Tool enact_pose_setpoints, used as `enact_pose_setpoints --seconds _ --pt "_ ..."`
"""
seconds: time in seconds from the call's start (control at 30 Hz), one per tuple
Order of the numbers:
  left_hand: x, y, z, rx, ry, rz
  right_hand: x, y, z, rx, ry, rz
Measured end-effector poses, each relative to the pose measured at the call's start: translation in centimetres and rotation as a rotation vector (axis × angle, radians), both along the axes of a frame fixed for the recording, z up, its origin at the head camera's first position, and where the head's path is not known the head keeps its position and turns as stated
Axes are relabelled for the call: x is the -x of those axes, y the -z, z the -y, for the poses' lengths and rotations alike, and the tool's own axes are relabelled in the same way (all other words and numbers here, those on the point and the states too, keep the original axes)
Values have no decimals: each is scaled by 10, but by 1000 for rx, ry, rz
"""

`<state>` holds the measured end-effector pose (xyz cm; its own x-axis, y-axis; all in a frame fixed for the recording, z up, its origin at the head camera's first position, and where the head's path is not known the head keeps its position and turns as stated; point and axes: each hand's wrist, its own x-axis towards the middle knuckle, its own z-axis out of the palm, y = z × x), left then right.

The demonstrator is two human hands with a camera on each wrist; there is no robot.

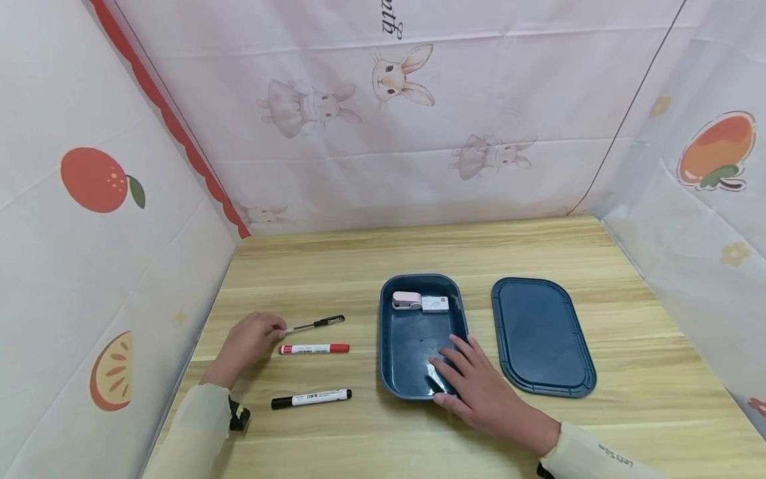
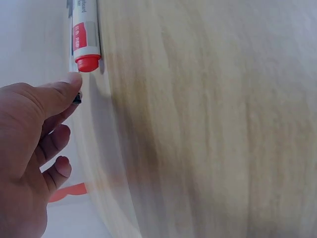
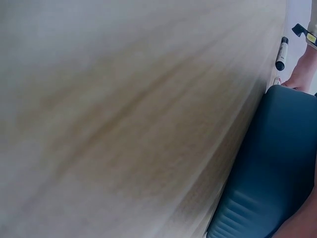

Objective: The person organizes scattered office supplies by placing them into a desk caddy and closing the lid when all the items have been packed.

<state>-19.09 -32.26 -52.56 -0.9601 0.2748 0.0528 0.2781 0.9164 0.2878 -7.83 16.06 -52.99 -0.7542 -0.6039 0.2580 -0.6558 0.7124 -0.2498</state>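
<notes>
On the left, my left hand (image 1: pixel 248 342) pinches the end of a pen (image 1: pixel 320 322) with a clear barrel and black cap. In the left wrist view, the pen's dark tip (image 2: pixel 77 99) pokes out from between thumb and forefinger. A red marker (image 1: pixel 314 348) lies just nearer than the pen, and a black marker (image 1: pixel 311 398) nearer still. My right hand (image 1: pixel 481 392) rests with spread fingers over the near right corner of a blue plastic box (image 1: pixel 413 346). Inside, at its far end, sit a small pink stapler (image 1: pixel 407 300) and a little white carton (image 1: pixel 435 304).
A blue lid (image 1: pixel 544 336) lies flat on the wooden table (image 1: pixel 419 439), right of the box. Printed cloth walls (image 1: pixel 359 179) enclose the table at the back and both sides.
</notes>
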Motion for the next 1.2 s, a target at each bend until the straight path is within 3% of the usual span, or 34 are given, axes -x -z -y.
enact_pose_setpoints --seconds 0.23,0.33,0.87,1.03,1.2 --pt "1 -8 -10 -27 -60 21 1 0 0 -1 2 -13" --pt "2 -13 -18 -39 -57 13 1 -1 0 -3 1 -7" --pt "11 -56 -72 -33 61 -74 1 2 0 6 2 -26" --pt "15 -63 -91 -22 78 -52 0 2 0 13 0 -43" --pt "20 -66 -115 -14 137 -40 0 1 1 8 1 -40"
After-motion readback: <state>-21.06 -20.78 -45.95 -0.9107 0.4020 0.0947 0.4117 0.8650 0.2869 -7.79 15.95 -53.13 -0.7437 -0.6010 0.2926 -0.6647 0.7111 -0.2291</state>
